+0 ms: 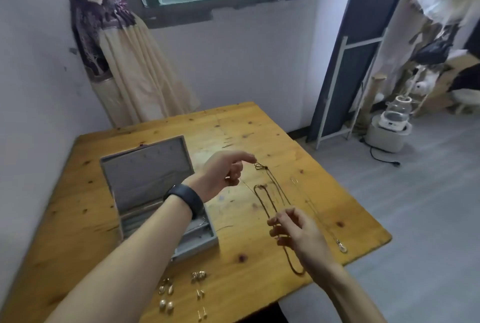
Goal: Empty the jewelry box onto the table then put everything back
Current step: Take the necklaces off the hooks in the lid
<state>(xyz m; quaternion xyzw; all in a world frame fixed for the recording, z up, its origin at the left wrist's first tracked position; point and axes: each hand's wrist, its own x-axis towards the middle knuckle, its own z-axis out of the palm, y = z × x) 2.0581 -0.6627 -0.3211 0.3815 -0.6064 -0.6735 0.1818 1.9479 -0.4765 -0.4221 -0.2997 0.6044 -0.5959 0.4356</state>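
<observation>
A grey jewelry box [145,182] stands open on the wooden table [233,125], its lid upright; my left forearm hides part of its tray. My left hand [223,172] pinches the knotted end of a dark cord necklace [270,200] above the table. My right hand [293,229] grips the same cord lower down, so it hangs stretched between both hands. A thin silver chain [319,216] with a clasp lies to the right of the cord. Several pearl and gold earrings [181,294] lie near the table's front edge.
The table's right edge [363,208] runs close to the chain, with grey floor beyond. A curtain [124,68] hangs behind the table at the wall. A white appliance [389,128] and its cable sit on the floor at the right.
</observation>
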